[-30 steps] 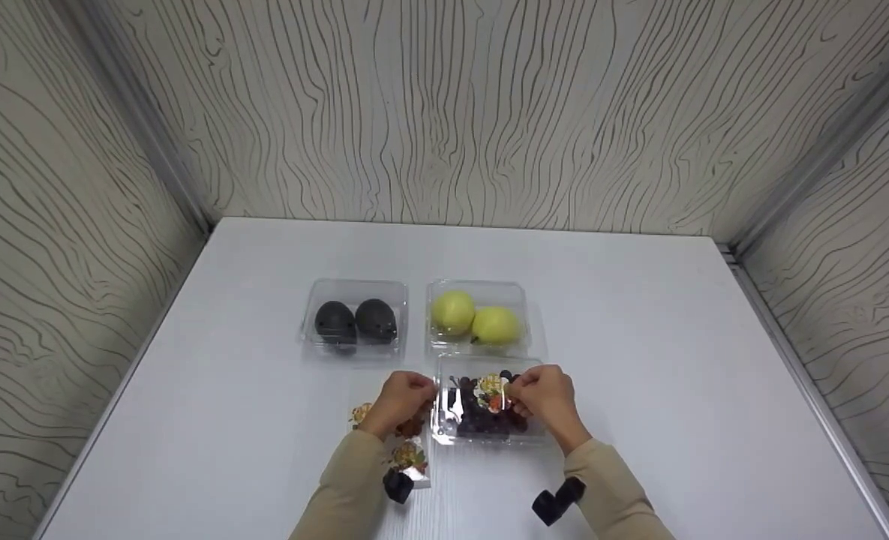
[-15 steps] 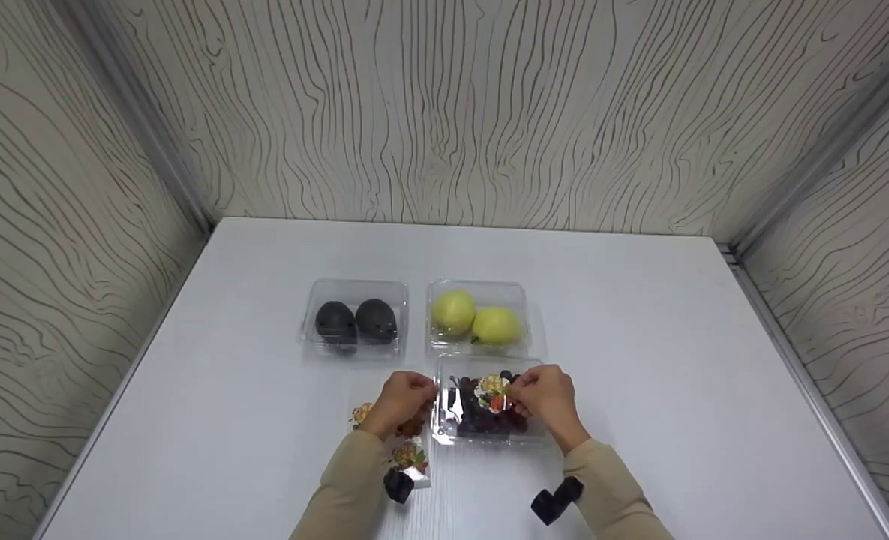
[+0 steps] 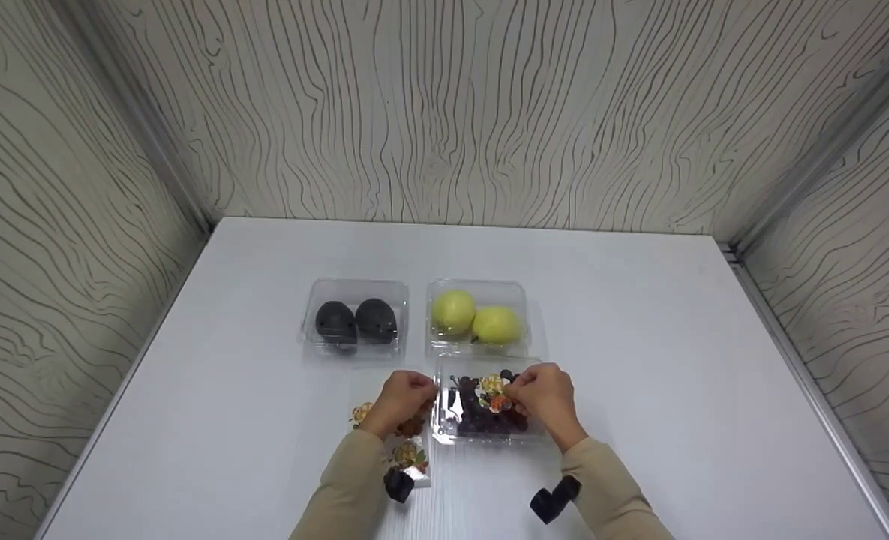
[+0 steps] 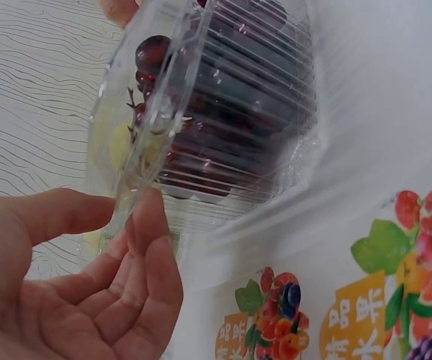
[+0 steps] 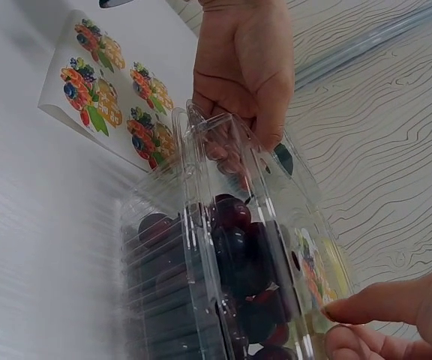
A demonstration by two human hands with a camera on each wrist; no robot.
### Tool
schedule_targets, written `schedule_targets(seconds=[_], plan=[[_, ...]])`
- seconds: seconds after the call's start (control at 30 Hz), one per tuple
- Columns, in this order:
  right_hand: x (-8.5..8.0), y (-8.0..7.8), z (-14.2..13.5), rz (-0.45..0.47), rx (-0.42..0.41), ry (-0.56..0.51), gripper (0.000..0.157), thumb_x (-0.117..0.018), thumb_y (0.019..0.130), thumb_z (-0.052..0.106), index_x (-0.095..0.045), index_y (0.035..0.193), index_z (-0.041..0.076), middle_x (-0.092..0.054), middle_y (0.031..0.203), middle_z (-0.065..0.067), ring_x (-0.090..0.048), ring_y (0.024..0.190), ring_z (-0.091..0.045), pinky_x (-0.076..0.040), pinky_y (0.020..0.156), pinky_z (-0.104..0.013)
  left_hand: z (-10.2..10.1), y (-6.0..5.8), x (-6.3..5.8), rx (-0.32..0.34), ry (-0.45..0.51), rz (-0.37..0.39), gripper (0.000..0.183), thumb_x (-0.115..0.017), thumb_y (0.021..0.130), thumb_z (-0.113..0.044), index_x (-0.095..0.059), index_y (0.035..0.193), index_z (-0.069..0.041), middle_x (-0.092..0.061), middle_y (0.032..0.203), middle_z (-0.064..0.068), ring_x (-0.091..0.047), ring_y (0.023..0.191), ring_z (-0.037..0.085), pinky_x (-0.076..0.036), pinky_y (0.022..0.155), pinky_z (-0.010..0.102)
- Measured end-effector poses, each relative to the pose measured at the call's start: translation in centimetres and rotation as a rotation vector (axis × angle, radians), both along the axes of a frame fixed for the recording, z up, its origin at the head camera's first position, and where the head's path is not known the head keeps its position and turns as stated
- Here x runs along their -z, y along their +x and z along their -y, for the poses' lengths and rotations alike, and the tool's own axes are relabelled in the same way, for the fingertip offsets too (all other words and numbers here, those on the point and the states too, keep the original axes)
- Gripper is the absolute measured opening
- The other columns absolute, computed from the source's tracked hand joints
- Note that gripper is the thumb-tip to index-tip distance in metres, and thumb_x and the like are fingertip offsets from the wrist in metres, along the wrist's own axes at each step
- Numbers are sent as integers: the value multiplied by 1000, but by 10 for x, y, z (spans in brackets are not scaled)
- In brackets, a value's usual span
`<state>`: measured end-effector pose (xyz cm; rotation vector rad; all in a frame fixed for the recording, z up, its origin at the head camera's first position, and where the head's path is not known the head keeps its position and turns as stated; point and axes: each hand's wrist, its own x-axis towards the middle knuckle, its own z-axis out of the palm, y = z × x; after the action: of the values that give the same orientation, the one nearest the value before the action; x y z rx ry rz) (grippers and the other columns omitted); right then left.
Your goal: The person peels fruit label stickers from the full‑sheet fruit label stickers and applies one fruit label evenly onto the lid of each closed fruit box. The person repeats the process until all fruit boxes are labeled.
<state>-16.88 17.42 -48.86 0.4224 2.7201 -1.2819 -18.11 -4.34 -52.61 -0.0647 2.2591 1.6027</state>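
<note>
A clear plastic clamshell box point(image 3: 444, 437) full of dark red grapes point(image 4: 238, 90) stands in front of me, its lid down. My left hand point(image 3: 405, 400) pinches the rim at its left side between thumb and fingers, as the left wrist view shows. Over the lid, my right hand point(image 3: 543, 391) pinches the right edge of a round sticker point(image 3: 492, 391) with a colourful fruit print. In the right wrist view, thumb and forefinger meet at the sticker's edge, close against the lid. Partly beneath my left forearm lies a white sheet point(image 5: 55, 94) bearing several similar fruit stickers.
Behind the grape box stands a clear box point(image 3: 476, 286) holding two yellow-green fruits point(image 3: 497, 325). To its left, another clear box point(image 3: 359, 287) holds two dark oval fruits point(image 3: 335, 322). Wood-patterned panels point(image 3: 444, 112) enclose the white table point(image 3: 639, 315) at the back and sides.
My right hand and the sticker's edge have shifted very slightly over the lid. The left hand stays in place on the box rim.
</note>
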Motion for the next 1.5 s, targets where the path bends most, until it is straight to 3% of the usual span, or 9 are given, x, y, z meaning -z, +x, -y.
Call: schedule_targets(seconds=[0.33,0.63,0.9,1.07,1.23,1.37,1.5], plan=[[-2,1,-2,-53,-25,117,22,-82,71,15,-65,62,4,-67,58,-7,-56,44,-7,-38,43,-19,1,-1,1,13,-8,-30,19,-57,88,-7,-67,93,8,-66,74,8,-58,63,11,-55,63,30],[-6,1,-4,-67,-47,88,17,-79,75,12,-67,67,3,-68,60,-7,-58,46,-7,-42,45,-19,0,0,1,3,-15,-10,21,-58,89,-11,-67,96,7,-67,77,10,-58,64,11,-53,60,28],[-5,9,0,-306,-237,173,9,-73,82,8,-68,76,3,-69,71,-7,-61,63,-11,-50,58,-22,2,1,0,15,-30,5,21,-57,90,-10,-66,100,6,-67,81,10,-59,67,14,-52,62,29],[-2,17,4,-378,-356,261,4,-71,83,8,-68,84,5,-68,80,-5,-62,71,-12,-52,64,-23,2,1,1,10,-31,0,21,-57,90,-10,-67,98,6,-66,79,9,-58,65,12,-51,59,27],[0,26,4,-440,-489,398,24,-70,86,16,-68,106,2,-71,107,-12,-66,101,-26,-55,89,-40,1,1,1,2,-5,36,22,-56,92,-12,-65,101,6,-66,79,9,-57,63,12,-50,55,26],[4,34,2,-453,-621,485,44,-63,92,27,-60,125,0,-61,131,-18,-56,125,-35,-41,108,-52,0,2,0,-1,12,58,22,-55,93,-12,-63,103,6,-64,79,8,-57,63,11,-49,55,25],[7,38,1,-407,-694,514,58,-55,95,38,-49,137,-2,-50,145,-18,-45,136,-36,-29,116,-56,-1,1,-1,-8,10,39,21,-54,91,-11,-62,100,6,-65,80,10,-58,64,11,-50,57,25]])
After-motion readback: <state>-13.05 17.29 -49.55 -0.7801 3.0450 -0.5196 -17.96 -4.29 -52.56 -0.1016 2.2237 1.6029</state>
